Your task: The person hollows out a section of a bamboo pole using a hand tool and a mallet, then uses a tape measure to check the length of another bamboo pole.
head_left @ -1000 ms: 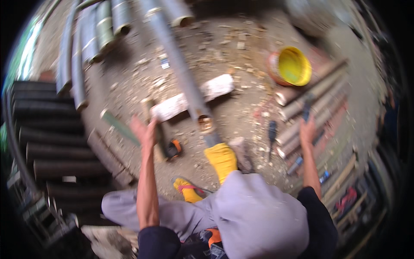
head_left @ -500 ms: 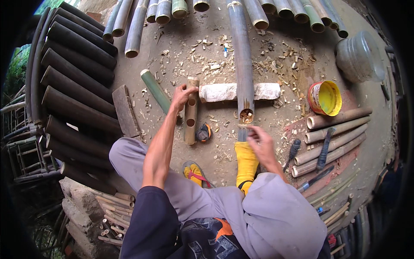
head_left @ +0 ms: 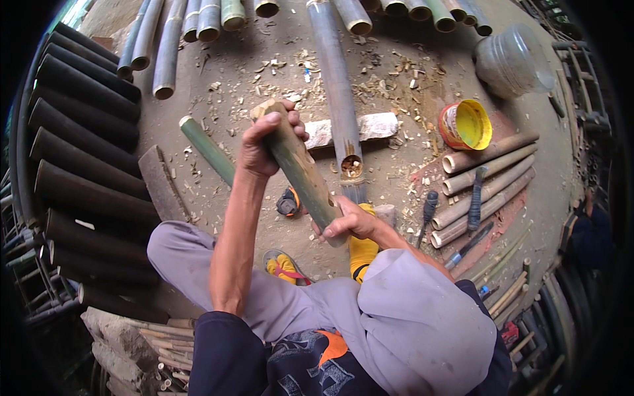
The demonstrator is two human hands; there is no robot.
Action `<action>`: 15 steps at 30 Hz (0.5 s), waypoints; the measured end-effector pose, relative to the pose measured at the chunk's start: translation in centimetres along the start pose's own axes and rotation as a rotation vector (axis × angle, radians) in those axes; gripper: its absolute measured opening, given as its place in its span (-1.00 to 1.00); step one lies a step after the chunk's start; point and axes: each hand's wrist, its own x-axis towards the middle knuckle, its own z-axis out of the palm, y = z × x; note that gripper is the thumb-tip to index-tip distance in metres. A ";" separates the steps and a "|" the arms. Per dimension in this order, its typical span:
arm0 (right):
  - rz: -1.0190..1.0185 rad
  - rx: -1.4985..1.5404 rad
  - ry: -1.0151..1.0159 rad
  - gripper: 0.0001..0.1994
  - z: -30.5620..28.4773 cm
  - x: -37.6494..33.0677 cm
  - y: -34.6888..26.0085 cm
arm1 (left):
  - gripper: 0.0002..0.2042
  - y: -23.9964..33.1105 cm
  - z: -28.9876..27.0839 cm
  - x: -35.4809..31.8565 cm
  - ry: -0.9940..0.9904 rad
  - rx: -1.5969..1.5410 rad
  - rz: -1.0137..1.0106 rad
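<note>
Lifted off the ground, a short greenish-brown bamboo piece (head_left: 297, 168) slants between my two hands, with notches cut along its right side. My left hand (head_left: 264, 142) is wrapped round its upper end. Around the lower end closes my right hand (head_left: 347, 221). Just beyond, a long bamboo pole (head_left: 333, 86) rests across a whitish block (head_left: 378, 127); a hole near its close end has wood bits in it. On the ground by the bamboo piece lies a black and orange tape measure (head_left: 288, 202).
A green bamboo piece (head_left: 208, 150) lies to the left. At right are a yellow-red tub (head_left: 465, 125), several bamboo lengths (head_left: 489, 191), dark-handled tools (head_left: 475, 201), and a clear plastic container (head_left: 514, 63). Dark bamboo poles (head_left: 92, 178) line the left side; chips litter the ground.
The short bamboo piece has been raised from the ground and tilted. My left hand has gripped its top, and my right hand has come over to hold its bottom. The view has shifted.
</note>
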 end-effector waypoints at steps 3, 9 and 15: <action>-0.289 -0.742 0.683 -0.36 0.8 -2.0 -0.3 | -0.60 -1.9 5.1 -0.5 0.152 0.373 0.212; -0.444 -0.747 0.950 -0.49 1.3 -3.6 -5.6 | -0.47 -9.9 12.6 -4.5 -0.127 0.834 0.836; -0.487 -1.083 0.958 -0.51 -4.6 -3.8 -1.1 | -0.62 -12.3 13.1 -6.3 -0.232 1.050 0.826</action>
